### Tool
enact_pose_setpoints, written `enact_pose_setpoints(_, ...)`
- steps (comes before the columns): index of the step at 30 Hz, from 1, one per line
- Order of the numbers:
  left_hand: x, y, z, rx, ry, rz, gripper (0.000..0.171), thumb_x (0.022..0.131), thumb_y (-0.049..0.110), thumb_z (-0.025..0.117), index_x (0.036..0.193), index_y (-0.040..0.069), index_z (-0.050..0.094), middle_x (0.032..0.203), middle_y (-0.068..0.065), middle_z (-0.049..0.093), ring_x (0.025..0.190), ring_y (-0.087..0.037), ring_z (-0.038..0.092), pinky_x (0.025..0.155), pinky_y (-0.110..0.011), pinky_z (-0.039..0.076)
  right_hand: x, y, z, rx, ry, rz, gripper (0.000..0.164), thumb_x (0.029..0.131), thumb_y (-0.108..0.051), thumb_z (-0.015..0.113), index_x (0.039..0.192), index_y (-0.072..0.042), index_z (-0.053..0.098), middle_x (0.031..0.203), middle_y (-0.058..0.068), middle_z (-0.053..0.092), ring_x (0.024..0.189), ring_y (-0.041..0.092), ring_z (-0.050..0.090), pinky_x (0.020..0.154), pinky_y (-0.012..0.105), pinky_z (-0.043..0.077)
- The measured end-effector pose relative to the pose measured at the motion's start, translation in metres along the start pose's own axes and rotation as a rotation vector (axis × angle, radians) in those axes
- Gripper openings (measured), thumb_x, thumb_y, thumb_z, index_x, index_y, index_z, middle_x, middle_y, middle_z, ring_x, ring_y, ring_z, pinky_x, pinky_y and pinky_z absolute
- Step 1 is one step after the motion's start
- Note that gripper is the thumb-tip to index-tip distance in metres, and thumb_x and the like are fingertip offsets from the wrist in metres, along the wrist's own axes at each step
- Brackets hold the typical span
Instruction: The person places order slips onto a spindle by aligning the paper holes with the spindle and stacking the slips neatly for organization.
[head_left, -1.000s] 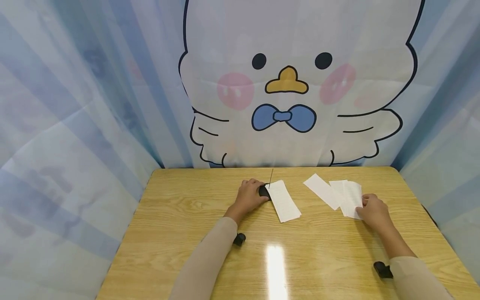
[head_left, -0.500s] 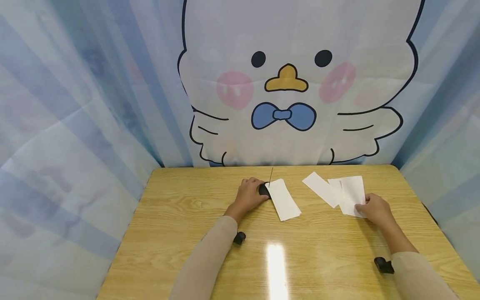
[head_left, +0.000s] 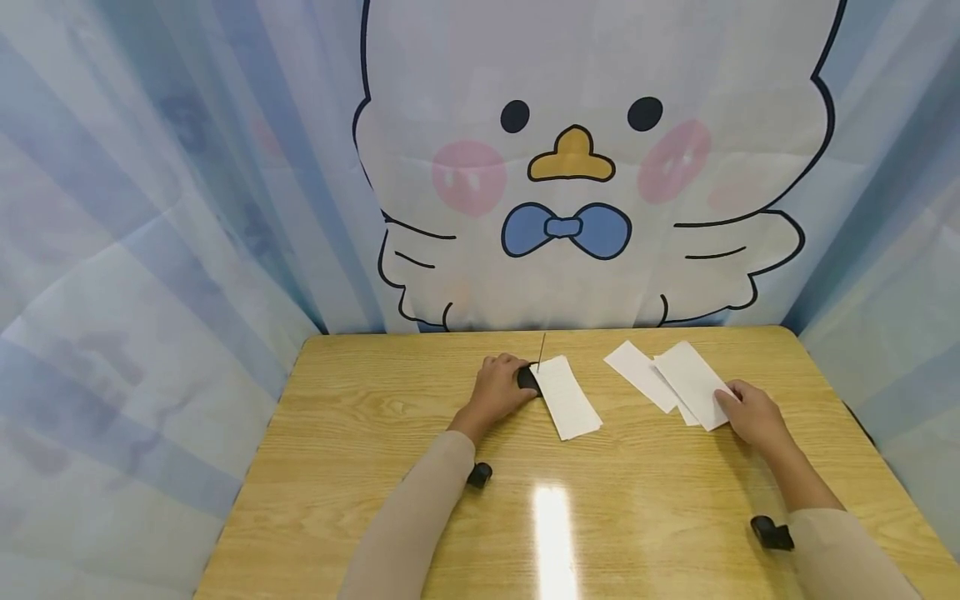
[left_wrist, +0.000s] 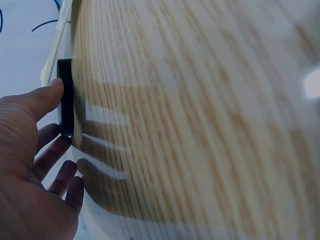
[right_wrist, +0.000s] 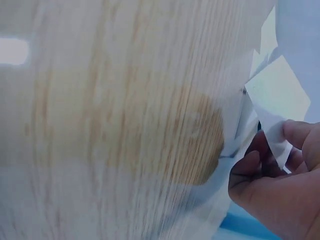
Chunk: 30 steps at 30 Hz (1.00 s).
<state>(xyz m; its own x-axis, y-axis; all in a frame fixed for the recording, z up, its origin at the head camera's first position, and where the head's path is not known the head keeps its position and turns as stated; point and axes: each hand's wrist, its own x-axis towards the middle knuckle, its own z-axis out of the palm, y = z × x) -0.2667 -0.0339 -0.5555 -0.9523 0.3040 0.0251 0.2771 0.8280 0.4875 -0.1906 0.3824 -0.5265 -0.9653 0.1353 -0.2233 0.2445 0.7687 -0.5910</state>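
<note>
At the back middle of the table, my left hand (head_left: 497, 392) holds the round black base (head_left: 528, 380) of a bill spike between thumb and fingers. In the left wrist view the base (left_wrist: 66, 95) shows edge-on. Its thin upright needle (head_left: 542, 350) rises at the upper corner of a few white paper slips (head_left: 570, 404). Farther right, my right hand (head_left: 753, 414) pinches a white paper slip (head_left: 692, 385) by its lower right end. The right wrist view shows that slip (right_wrist: 280, 95) tilted under the thumb. Other slips (head_left: 637, 375) lie partly beneath it.
The wooden table (head_left: 360, 400) reaches back to a curtain (head_left: 577, 287) printed with a cartoon bird. Black wrist-worn pieces sit near both sleeves, one by the left (head_left: 480, 475) and one by the right (head_left: 771, 532). A light glare lies on the front middle of the table.
My right hand has drawn a slip off the fanned ones and turned it, so its top now leans left over them. The left hand and the bill spike have stayed put.
</note>
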Motion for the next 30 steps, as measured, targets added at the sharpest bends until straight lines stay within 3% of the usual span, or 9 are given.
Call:
enact_pose_setpoints(5,-0.002,0.002,-0.002,-0.002,-0.005,-0.006,0.058,0.093,0.042,0.077,0.144,0.019,0.062,0.144,-0.005,0.059,0.133,-0.031,0.050,0.110,-0.048,0.045,-0.004,-0.003,-0.002,0.031,0.001,-0.001,0.058,0.113,-0.035,0.033,0.140,0.015,0.044,0.139,0.041,0.046,0.117,0.050,0.052,0.095,0.061,0.047)
enact_pose_setpoints(11,-0.003,0.004,-0.002,-0.016,-0.006,-0.011,0.057,0.093,0.041,0.077,0.143,0.019,0.063,0.144,-0.005,0.060,0.132,-0.031,0.050,0.109,-0.048,0.045,-0.007,-0.003,-0.009,0.043,0.049,-0.025,0.056,0.113,-0.037,0.034,0.136,0.012,0.048,0.133,0.038,0.051,0.109,0.045,0.053,0.085,0.053,0.048)
enact_pose_setpoints(14,-0.002,0.004,-0.003,-0.042,-0.012,-0.012,0.057,0.094,0.041,0.077,0.143,0.017,0.062,0.144,-0.006,0.060,0.133,-0.031,0.050,0.110,-0.047,0.045,-0.009,-0.006,-0.014,0.043,0.067,-0.028,0.059,0.113,-0.038,0.034,0.138,0.014,0.047,0.136,0.040,0.049,0.110,0.048,0.054,0.086,0.056,0.049)
enact_pose_setpoints(17,-0.002,0.002,-0.005,-0.093,-0.016,-0.017,0.056,0.095,0.039,0.075,0.144,0.014,0.061,0.145,-0.007,0.060,0.134,-0.031,0.050,0.112,-0.045,0.045,-0.011,-0.010,-0.019,0.045,0.085,-0.045,0.059,0.112,-0.038,0.037,0.137,0.015,0.047,0.134,0.041,0.050,0.109,0.048,0.054,0.084,0.054,0.050)
enact_pose_setpoints(23,-0.004,0.001,-0.014,-0.264,-0.027,-0.040,0.055,0.100,0.033,0.071,0.147,0.010,0.057,0.147,-0.010,0.058,0.140,-0.031,0.049,0.113,-0.046,0.045,-0.011,-0.019,-0.028,0.037,0.122,-0.090,0.058,0.111,-0.039,0.043,0.134,0.014,0.052,0.124,0.035,0.058,0.100,0.040,0.058,0.073,0.036,0.048)
enact_pose_setpoints(30,-0.007,0.004,-0.032,-0.404,-0.002,-0.012,0.055,0.102,0.030,0.067,0.150,0.006,0.053,0.147,-0.014,0.056,0.138,-0.034,0.052,0.111,-0.050,0.047,-0.015,-0.033,-0.038,0.048,0.134,-0.128,0.062,0.111,-0.041,0.043,0.138,0.014,0.050,0.125,0.035,0.058,0.101,0.041,0.059,0.070,0.032,0.050)
